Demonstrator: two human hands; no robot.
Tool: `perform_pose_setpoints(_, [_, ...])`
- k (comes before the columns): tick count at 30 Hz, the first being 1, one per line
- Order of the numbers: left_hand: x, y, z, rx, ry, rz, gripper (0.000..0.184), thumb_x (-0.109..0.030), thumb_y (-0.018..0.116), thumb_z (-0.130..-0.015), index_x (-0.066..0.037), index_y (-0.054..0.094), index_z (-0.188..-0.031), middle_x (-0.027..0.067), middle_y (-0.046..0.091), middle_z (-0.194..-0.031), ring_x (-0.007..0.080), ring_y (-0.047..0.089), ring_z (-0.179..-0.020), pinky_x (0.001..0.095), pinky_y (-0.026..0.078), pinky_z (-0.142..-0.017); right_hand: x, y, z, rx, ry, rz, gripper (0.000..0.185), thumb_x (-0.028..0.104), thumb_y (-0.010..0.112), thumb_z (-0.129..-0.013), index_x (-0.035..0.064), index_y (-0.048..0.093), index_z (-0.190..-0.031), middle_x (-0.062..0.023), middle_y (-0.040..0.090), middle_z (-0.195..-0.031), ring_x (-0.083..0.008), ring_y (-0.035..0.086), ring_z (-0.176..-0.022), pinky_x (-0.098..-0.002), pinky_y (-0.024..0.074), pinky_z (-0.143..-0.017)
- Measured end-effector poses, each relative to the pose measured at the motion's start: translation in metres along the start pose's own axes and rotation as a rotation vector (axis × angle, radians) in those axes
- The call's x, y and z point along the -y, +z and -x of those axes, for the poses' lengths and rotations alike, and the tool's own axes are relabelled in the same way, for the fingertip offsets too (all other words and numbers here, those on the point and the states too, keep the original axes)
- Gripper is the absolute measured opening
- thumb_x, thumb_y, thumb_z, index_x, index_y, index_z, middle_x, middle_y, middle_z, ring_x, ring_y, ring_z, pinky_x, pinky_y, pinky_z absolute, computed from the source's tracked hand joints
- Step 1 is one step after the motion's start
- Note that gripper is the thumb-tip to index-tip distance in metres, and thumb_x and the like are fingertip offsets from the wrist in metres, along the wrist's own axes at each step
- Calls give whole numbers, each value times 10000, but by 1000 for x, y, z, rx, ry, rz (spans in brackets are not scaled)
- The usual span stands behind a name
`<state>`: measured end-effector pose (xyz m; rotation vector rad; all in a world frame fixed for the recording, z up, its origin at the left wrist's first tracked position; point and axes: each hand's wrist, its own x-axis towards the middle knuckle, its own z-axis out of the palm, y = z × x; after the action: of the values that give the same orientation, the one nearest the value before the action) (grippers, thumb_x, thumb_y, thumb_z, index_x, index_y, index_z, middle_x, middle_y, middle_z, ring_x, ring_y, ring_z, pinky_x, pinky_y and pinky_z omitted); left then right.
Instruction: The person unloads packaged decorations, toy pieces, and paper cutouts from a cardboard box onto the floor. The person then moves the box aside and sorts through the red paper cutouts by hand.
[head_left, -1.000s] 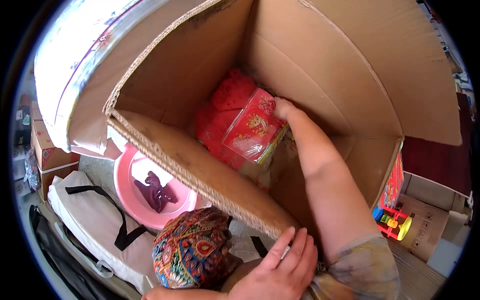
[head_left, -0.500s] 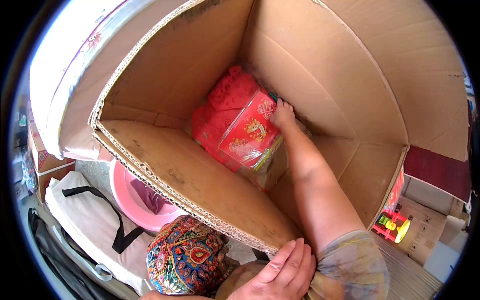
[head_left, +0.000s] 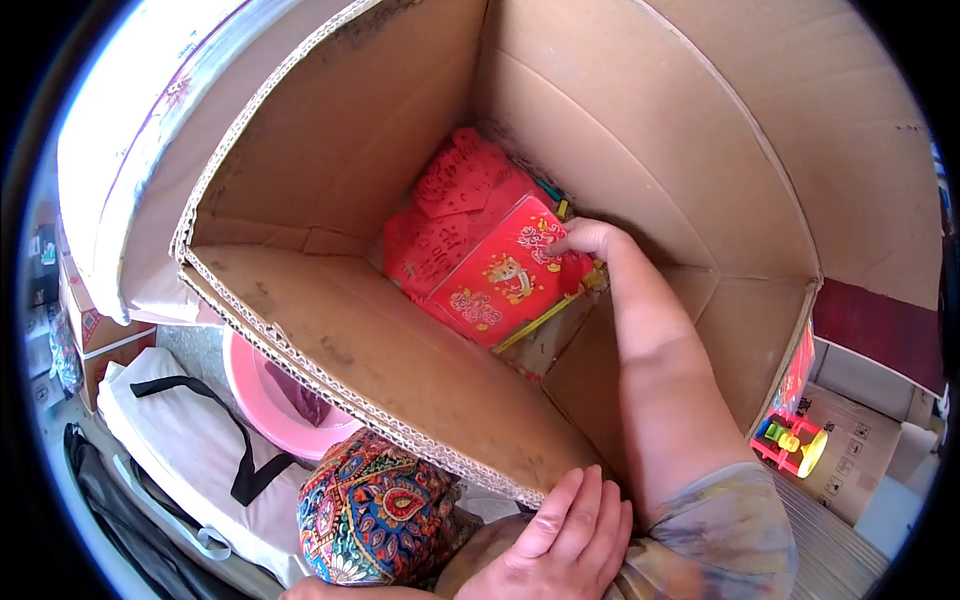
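Note:
Deep inside a large open cardboard box (head_left: 350, 340), a flat red packet (head_left: 505, 280) with gold and white prints lies tilted over other red patterned pieces (head_left: 435, 240). My right hand (head_left: 590, 240) reaches down into the box, its fingers closed at the packet's upper right edge. Below the packet runs a yellow strip (head_left: 540, 322). My left hand (head_left: 570, 540) rests on the box's near rim, fingers stretched out and lying flat.
Left of the box are a pink basin (head_left: 265, 410) with dark purple cloth, and a white bag (head_left: 190, 440) with black straps. Colourful patterned fabric (head_left: 380, 510) bulges beside my left hand. A red and yellow toy (head_left: 790, 443) sits at the right.
My right hand has shifted from beyond the packet's top corner onto its right edge. The packet has turned slightly and slid a little downward. My left hand stays on the rim.

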<state>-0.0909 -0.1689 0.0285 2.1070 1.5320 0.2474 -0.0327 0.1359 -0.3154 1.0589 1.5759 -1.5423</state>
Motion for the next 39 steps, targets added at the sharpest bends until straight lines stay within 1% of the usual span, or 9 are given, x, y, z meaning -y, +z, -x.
perform_pose_setpoints(2, [-1, 1, -1, 1, -2, -11, 427, -182, 431, -745, 1, 521, -1120, 160, 491, -1156, 328, 389, -1157, 491, 190, -1038, 30, 6, 27, 35, 55, -95, 274, 168, 663, -763, 68, 619, -1014, -72, 634, -972, -158, 584, -890, -326, 441, -829])
perform_pose_setpoints(4, [-6, 3, -1, 6, 1, -19, 428, -181, 431, -751, 0, 513, -1130, 162, 488, -1158, 330, 388, -1156, 499, 191, -1034, 54, 6, 38, -124, 126, 321, 230, 106, 627, -782, 57, 612, -1007, -79, 633, -976, -170, 591, -904, -348, 453, -844])
perform_pose_setpoints(8, [-11, 11, 0, -83, -16, -166, 410, -173, 437, -763, -1, 513, -1127, 158, 493, -1142, 317, 400, -1137, 482, 229, -1015, 97, -20, 71, 15, -182, -33, 196, 168, 609, -800, 56, 623, -961, -59, 651, -880, -180, 604, -751, -342, 475, -737])
perform_pose_setpoints(10, [-8, 26, -4, -94, -10, -107, 405, -185, 456, -740, 9, 526, -1088, 151, 522, -1093, 295, 451, -1087, 468, 252, -1000, 144, -2, 121, -385, -303, 805, 205, 190, 583, -819, 32, 619, -945, -73, 651, -859, -163, 599, -731, -310, 473, -721])
perform_pose_setpoints(12, [-10, 24, -4, -66, 8, -160, 413, -213, 481, -751, 8, 513, -1099, 146, 513, -1091, 287, 438, -1092, 462, 254, -997, 168, 4, 160, -481, -328, 853, 227, 191, 549, -844, 1, 606, -955, -93, 650, -860, -156, 601, -755, -293, 472, -730])
perform_pose_setpoints(14, [-12, 31, -5, -89, -30, -184, 448, -244, 521, -759, 9, 484, -1127, 141, 504, -1076, 278, 428, -1088, 449, 254, -995, 165, -6, 186, -572, -432, 500, 260, 218, 540, -855, -5, 597, -974, -86, 649, -860, -134, 588, -753, -303, 462, -731])
perform_pose_setpoints(20, [-20, 33, -7, -105, -53, -167, 457, -268, 606, -731, -12, 488, -1091, 87, 518, -987, 236, 458, -1023, 431, 282, -974, 153, 18, 301, -745, -494, 518, 266, 220, 537, -856, -2, 587, -993, -72, 639, -888, -109, 582, -773, -266, 457, -745])
perform_pose_setpoints(25, [-22, 39, -10, -150, -3, -157, 438, -249, 632, -713, -22, 502, -1064, 91, 543, -905, 245, 505, -942, 427, 328, -933, 100, 24, 395, -745, -834, -97, 311, 247, 555, -841, -28, 577, -986, -72, 631, -883, -117, 597, -767, -266, 473, -699])
perform_pose_setpoints(39, [-27, 46, -31, -159, 57, -74, 373, -200, 628, -727, -3, 514, -1021, 162, 570, -933, 317, 522, -923, 398, 369, -865, -185, 31, 525, -1319, -999, -1387, 315, 158, 550, -842, 32, 499, -1127, -110, 569, -1095, -228, 550, -1001, -393, 447, -879])
